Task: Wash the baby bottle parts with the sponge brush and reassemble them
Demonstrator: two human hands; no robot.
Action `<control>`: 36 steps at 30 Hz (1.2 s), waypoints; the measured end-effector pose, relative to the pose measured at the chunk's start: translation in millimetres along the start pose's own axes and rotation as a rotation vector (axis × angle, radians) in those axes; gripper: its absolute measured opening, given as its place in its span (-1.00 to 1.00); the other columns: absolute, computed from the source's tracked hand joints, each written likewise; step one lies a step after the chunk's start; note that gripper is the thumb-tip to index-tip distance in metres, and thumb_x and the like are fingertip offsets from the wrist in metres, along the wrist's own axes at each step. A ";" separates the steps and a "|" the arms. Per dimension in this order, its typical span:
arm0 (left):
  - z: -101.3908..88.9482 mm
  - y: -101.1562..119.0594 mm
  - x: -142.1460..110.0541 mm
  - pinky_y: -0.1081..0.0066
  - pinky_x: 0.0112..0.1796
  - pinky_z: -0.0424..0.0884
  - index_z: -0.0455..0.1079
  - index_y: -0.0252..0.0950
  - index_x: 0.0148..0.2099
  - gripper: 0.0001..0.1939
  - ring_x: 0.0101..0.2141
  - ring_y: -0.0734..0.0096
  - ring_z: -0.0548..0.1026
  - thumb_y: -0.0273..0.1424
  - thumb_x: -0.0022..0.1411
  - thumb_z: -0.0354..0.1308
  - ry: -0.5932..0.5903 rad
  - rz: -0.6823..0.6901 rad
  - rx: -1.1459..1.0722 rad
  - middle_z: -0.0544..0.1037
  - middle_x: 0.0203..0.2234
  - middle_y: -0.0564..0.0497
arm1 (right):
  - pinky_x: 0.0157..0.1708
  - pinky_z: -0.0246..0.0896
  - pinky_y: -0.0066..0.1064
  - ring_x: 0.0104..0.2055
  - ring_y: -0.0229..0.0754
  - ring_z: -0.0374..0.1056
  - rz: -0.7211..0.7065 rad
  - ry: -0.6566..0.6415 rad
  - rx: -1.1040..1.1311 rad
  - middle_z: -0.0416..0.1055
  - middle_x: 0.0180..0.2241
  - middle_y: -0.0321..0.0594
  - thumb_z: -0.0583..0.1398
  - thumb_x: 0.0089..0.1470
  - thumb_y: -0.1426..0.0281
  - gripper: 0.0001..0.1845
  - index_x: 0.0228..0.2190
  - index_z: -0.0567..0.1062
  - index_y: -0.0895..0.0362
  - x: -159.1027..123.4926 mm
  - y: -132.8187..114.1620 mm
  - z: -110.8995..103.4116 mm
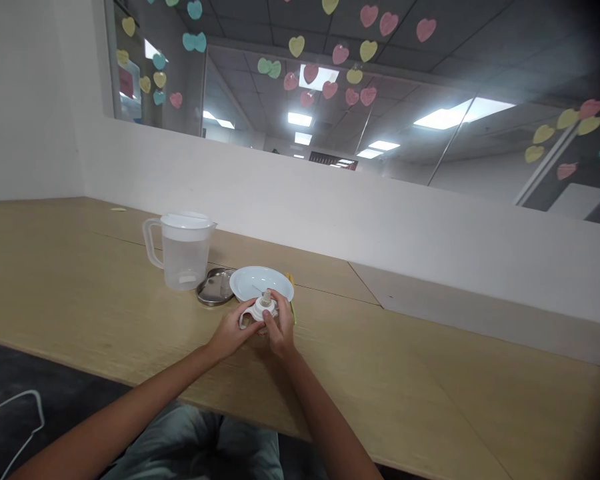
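Observation:
Between my two hands is a baby bottle (265,311) with a white collar, a white side handle and a clear teat pointing up. My left hand (231,331) grips it from the left by the handle, thumb across the front. Around the collar's right side wrap the fingers of my right hand (282,328), its thumb near the left one. The bottle's lower part is mostly hidden by my hands. Just behind it lies a white plate (253,276), with a thin, unclear item on it. Something yellow-green shows partly at the plate's right edge.
Left of the plate is a round metal dish (214,291) with a clear piece in it. A lidded plastic jug (184,257) holding clear liquid stands further left. The wooden table (405,373) meets a white wall (300,207) below a window with heart-shaped notes.

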State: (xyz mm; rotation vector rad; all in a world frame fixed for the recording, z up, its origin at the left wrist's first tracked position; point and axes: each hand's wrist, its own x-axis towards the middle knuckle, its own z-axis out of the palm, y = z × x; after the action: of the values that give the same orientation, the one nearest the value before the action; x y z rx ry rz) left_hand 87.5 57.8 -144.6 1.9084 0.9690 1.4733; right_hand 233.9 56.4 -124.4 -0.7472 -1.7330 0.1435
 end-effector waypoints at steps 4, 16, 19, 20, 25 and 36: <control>-0.3 2.2 0.6 0.21 0.03 0.29 0.30 -0.30 0.09 -0.48 0.01 0.19 0.40 -0.22 0.09 0.20 0.012 -0.012 -0.021 0.45 0.00 -0.11 | -0.10 0.16 -0.18 -0.12 -0.07 0.26 0.033 0.042 -0.024 0.33 -0.18 -0.13 0.10 0.09 0.23 -0.59 -0.04 0.26 0.11 0.4 0.5 0.7; -1.6 8.9 -1.5 0.26 0.02 0.31 0.24 -0.30 0.10 -0.47 0.01 0.23 0.39 -0.26 0.10 0.17 -0.014 -0.037 -0.017 0.43 0.02 -0.10 | -0.21 0.18 -0.23 -0.27 -0.13 0.23 0.030 0.096 -0.133 0.26 -0.32 -0.20 0.14 0.01 0.21 -0.60 -0.13 0.29 0.14 3.4 -3.2 3.0; -2.4 11.0 -1.5 0.25 0.01 0.32 0.25 -0.30 0.09 -0.48 0.00 0.22 0.40 -0.26 0.09 0.17 -0.016 -0.028 -0.024 0.45 0.00 -0.10 | -0.20 0.18 -0.22 -0.25 -0.12 0.24 0.033 0.093 -0.131 0.27 -0.32 -0.20 0.15 0.01 0.22 -0.61 -0.14 0.30 0.14 2.1 -2.2 3.7; -2.8 11.4 -1.5 0.25 0.01 0.32 0.25 -0.30 0.09 -0.49 -0.01 0.22 0.41 -0.26 0.09 0.16 -0.016 -0.022 -0.023 0.45 -0.01 -0.11 | -0.19 0.19 -0.22 -0.25 -0.12 0.25 0.035 0.091 -0.126 0.28 -0.31 -0.19 0.16 0.01 0.22 -0.61 -0.14 0.30 0.14 1.4 -1.9 4.0; -3.9 8.9 -1.8 0.21 0.02 0.29 0.23 -0.32 0.11 -0.48 0.00 0.19 0.39 -0.23 0.13 0.14 -0.025 0.003 -0.009 0.44 0.00 -0.14 | -0.13 0.21 -0.19 -0.16 -0.09 0.28 0.034 0.069 -0.064 0.33 -0.21 -0.12 0.11 0.06 0.23 -0.61 -0.09 0.30 0.14 -1.8 0.6 2.7; -1.4 4.7 -1.8 0.25 -0.01 0.32 0.20 -0.29 0.14 -0.40 0.00 0.19 0.40 -0.21 0.08 0.20 0.023 -0.064 -0.058 0.45 -0.02 -0.13 | -0.14 0.25 -0.17 -0.16 -0.09 0.36 0.066 0.136 0.042 0.38 -0.23 -0.12 0.13 0.04 0.28 -0.63 -0.14 0.15 0.11 -3.9 5.6 6.5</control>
State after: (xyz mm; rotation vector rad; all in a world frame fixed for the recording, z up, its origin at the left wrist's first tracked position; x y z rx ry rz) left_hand 86.9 53.5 -141.6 1.8063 0.9783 1.4735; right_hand 230.7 60.5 -132.3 -0.7662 -1.5731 0.1699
